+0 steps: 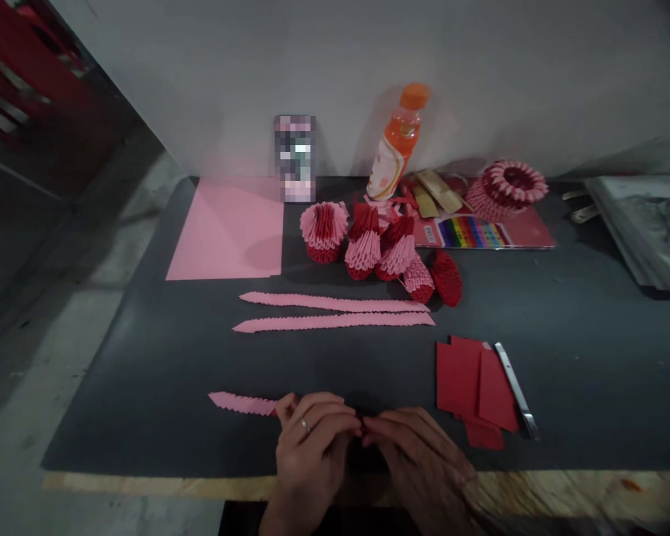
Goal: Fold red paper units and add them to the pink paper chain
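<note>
My left hand (316, 439), with a ring on one finger, is closed near the table's front edge. From under its knuckles a pink pleated paper strip (240, 403) runs out to the left, with a bit of red beside the fingers. My right hand (418, 454) is closed too, its fingertips meeting the left ones. A small dark red piece of folded paper (362, 430) shows between them, mostly covered by the fingers. Two more pink pleated strips (335, 301) lie farther back. To the right are red paper rectangles (461, 376) beside a slim metal cutter (517, 391).
Pink paper sheets (228, 231) lie at back left, near a propped, blurred phone (295, 158). Several red-and-pink folded paper pieces (362, 246) stand before an orange drink bottle (394, 149). A pleated paper vase (505, 190) and a plastic-covered stack (642, 231) are at right.
</note>
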`<state>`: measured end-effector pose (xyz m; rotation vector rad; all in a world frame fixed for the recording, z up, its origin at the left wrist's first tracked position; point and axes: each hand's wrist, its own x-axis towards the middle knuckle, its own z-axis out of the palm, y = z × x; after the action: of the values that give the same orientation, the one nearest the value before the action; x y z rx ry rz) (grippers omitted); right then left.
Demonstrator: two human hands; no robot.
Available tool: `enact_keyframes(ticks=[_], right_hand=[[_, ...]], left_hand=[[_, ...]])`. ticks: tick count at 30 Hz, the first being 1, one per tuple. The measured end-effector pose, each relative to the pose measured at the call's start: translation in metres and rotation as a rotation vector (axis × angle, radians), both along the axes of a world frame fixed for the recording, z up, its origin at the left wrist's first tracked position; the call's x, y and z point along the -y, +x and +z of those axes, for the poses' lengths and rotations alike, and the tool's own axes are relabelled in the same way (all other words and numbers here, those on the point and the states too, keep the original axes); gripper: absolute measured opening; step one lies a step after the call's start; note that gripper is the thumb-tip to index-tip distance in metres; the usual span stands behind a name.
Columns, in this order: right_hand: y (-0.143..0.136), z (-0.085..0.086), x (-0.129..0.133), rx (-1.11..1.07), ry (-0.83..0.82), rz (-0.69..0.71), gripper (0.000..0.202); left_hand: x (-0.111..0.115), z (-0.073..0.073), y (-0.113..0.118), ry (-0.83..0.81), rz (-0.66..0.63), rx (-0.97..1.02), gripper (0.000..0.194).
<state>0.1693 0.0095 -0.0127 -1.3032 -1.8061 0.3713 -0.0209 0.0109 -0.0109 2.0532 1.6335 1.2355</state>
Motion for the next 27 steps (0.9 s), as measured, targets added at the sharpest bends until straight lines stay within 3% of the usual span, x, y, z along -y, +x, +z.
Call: enact_keyframes(ticks=[7,10,15,20,27], right_hand=[[-0.006,0.005,-0.001,-0.16,-0.08,0.024,0.035],[0.002,-0.001,0.004,-0.126,-0.082,-0.068,0.034],[0.02,-0.017,0.01,-0.022,-0.114,-0.126,0.029],[0.012,-0.026,0.015,-0.005,-0.109,-0.117,0.023],[0.002,-0.024,0.012,0.046,-0.065,-0.072,0.031]], left_hand=[[0.011,0.002,0.006,0.048,-0.013,-0.037,0.039],[0.013,-0.006,-0.004,0.064,-0.072,-0.117,0.031],[0.012,-0.018,-0.022,0.008,-0.091,-0.312,0.038],[0.005,-0.017,-0.022,0.083,-0.187,-0.356,0.034],[0.005,-0.014,-0.028,0.01,-0.217,-0.226,0.033]])
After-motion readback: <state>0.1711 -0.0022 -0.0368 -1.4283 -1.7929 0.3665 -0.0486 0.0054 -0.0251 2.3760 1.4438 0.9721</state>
